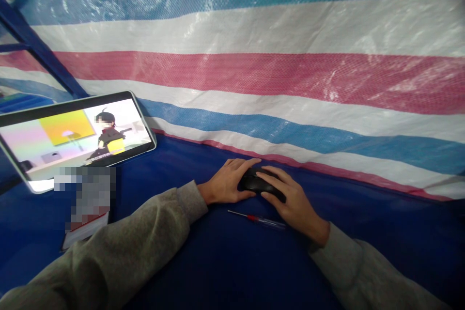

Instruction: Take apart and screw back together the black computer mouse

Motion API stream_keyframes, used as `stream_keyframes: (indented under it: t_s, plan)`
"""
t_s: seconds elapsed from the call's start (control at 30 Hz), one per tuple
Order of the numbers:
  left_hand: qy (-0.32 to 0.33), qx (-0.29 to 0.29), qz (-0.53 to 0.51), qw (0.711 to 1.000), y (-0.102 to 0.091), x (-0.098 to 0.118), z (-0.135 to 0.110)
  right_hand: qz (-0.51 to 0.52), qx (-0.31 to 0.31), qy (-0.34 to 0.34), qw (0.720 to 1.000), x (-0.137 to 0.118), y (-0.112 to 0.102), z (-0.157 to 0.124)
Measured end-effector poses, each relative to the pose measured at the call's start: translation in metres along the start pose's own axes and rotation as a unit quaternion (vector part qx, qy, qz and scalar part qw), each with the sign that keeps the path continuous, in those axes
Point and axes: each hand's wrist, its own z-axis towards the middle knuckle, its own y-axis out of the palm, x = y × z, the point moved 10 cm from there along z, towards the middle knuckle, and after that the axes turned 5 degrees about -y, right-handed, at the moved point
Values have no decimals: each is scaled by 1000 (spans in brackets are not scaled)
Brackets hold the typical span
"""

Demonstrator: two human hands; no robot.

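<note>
A black computer mouse [257,182] lies on the dark blue surface between my two hands. My left hand [228,181] grips its left end, with the thumb on the near side and the fingers along the far side. My right hand [290,201] closes over the right end, its fingers resting on the top and sides. Just in front of the mouse lies a small screwdriver [256,219], its thin metal shaft pointing left and its red and clear handle to the right. The mouse's underside is hidden.
A tablet [78,135] showing a cartoon is propped up at the left. Below it lies a flat, partly blurred object [90,203], close to my left sleeve. A striped plastic sheet [254,72] rises behind the surface. A blue metal frame [47,60] stands at far left.
</note>
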Motion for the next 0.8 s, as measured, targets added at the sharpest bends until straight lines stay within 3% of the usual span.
stream_keyframes:
  t_s: [0.8]
  plan:
    - [-1, 1, -3, 1000, 1, -1, 0, -5, -2, -1, 1000, 1, 0, 0]
